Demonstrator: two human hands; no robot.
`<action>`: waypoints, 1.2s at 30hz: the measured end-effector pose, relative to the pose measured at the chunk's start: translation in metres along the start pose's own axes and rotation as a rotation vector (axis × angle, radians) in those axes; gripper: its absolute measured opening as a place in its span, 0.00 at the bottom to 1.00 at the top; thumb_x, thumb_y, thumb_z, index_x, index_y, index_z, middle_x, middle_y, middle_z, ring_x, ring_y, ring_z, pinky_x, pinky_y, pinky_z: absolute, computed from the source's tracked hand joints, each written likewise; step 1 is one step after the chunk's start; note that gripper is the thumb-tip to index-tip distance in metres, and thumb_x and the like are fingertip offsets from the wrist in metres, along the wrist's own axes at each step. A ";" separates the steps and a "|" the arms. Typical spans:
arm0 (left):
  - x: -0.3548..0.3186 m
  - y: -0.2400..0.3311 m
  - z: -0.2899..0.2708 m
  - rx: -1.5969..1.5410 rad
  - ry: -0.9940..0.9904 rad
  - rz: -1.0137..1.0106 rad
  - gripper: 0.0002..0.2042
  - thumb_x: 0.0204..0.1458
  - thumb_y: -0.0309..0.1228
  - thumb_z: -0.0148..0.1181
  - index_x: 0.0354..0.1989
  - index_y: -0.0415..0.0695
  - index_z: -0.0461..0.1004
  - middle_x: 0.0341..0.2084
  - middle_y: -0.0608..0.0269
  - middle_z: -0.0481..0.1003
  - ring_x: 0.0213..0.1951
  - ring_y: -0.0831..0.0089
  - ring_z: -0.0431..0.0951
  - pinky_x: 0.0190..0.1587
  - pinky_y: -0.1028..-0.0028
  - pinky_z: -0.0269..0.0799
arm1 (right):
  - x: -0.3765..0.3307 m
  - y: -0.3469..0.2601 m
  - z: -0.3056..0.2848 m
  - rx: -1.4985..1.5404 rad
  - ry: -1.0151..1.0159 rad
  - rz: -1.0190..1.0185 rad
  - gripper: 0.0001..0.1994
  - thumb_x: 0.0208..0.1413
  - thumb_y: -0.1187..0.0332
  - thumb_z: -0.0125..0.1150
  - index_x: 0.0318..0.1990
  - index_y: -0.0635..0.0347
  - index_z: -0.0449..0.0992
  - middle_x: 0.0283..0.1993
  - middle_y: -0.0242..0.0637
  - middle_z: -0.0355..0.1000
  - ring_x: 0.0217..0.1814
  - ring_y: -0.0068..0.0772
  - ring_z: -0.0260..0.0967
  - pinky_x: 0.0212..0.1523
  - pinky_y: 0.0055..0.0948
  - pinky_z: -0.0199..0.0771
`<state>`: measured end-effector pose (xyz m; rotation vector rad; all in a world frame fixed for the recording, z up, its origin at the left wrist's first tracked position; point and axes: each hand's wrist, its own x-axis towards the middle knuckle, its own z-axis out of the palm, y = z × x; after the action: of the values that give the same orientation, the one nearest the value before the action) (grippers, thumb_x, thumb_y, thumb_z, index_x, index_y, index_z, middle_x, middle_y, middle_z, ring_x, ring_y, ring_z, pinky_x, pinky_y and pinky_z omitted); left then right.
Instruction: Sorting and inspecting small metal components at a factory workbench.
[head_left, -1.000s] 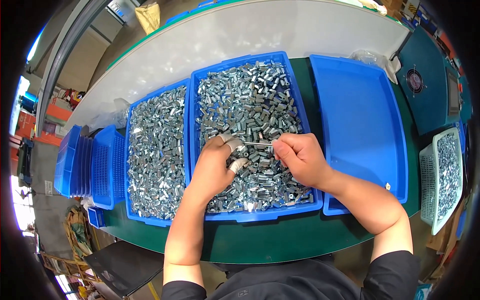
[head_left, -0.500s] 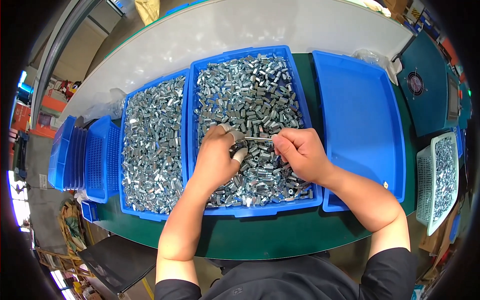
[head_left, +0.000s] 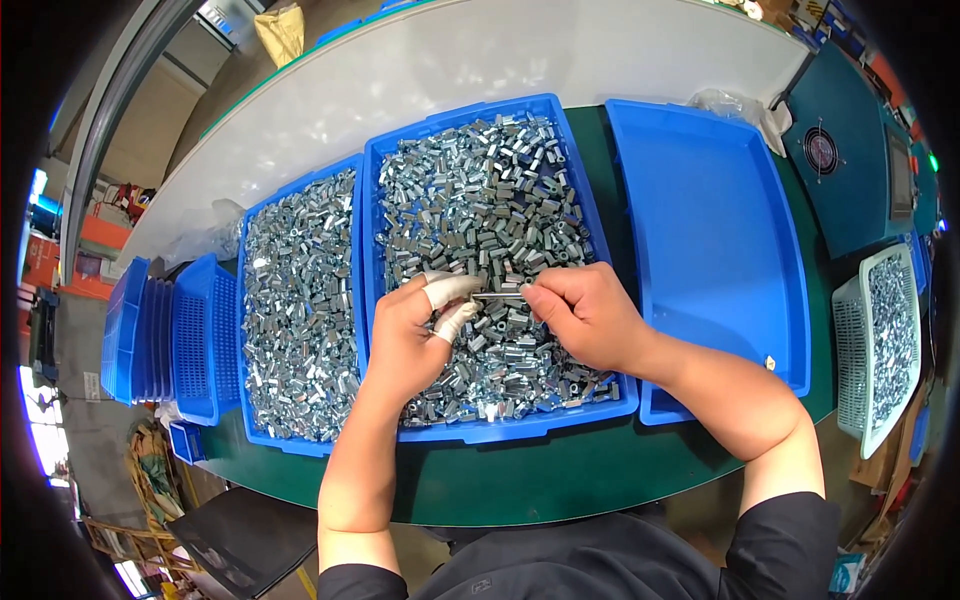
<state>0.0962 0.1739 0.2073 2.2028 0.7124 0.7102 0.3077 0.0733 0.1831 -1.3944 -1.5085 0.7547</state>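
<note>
The head-worn fisheye camera looked down over the near edge of the green-topped desk (head_left: 480, 492) toward its far edge, close above the partly white-wrapped left hand (head_left: 408, 325) and bare right hand (head_left: 592, 315).

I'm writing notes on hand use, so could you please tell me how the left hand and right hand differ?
The left hand has pale coverings on its thumb and fingers; none show on the right hand.
The right hand grips one end of a slim metal rod; the left hand's fingertips are at the other end.
Both are over the metal pieces.
</note>
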 end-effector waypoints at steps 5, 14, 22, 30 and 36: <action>0.002 -0.007 0.000 -0.013 0.000 0.160 0.13 0.52 0.19 0.67 0.47 0.40 0.81 0.35 0.55 0.80 0.37 0.61 0.80 0.41 0.69 0.75 | 0.001 -0.002 0.001 -0.023 0.018 -0.021 0.15 0.65 0.68 0.58 0.25 0.65 0.74 0.19 0.41 0.69 0.20 0.35 0.67 0.24 0.34 0.64; -0.008 -0.006 0.010 -0.338 -0.238 -0.143 0.15 0.58 0.19 0.63 0.53 0.39 0.79 0.36 0.63 0.81 0.37 0.77 0.79 0.41 0.77 0.74 | -0.005 -0.002 0.007 -0.164 -0.011 -0.200 0.12 0.60 0.68 0.62 0.24 0.60 0.73 0.22 0.45 0.70 0.25 0.54 0.71 0.25 0.47 0.67; -0.009 -0.005 0.019 0.060 -0.024 0.270 0.25 0.49 0.20 0.70 0.58 0.44 0.77 0.33 0.58 0.81 0.33 0.63 0.81 0.35 0.69 0.76 | -0.005 -0.006 0.001 0.051 -0.150 0.041 0.15 0.63 0.67 0.59 0.24 0.62 0.75 0.20 0.42 0.72 0.20 0.43 0.70 0.23 0.38 0.66; -0.005 -0.014 0.017 0.119 -0.076 0.352 0.17 0.46 0.27 0.72 0.45 0.43 0.79 0.23 0.60 0.73 0.28 0.57 0.75 0.30 0.59 0.69 | -0.004 -0.007 0.005 0.022 -0.075 -0.088 0.15 0.64 0.68 0.58 0.24 0.63 0.76 0.19 0.42 0.71 0.19 0.41 0.69 0.23 0.36 0.65; 0.000 -0.021 -0.004 0.215 -0.049 0.215 0.04 0.55 0.29 0.66 0.34 0.43 0.81 0.22 0.57 0.77 0.26 0.57 0.77 0.30 0.64 0.71 | -0.003 -0.008 0.006 -0.018 -0.018 -0.095 0.15 0.65 0.70 0.57 0.24 0.65 0.75 0.17 0.37 0.69 0.17 0.31 0.64 0.22 0.30 0.63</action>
<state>0.0877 0.1885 0.1944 2.5121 0.5532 0.7104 0.2986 0.0694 0.1874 -1.3223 -1.5871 0.6983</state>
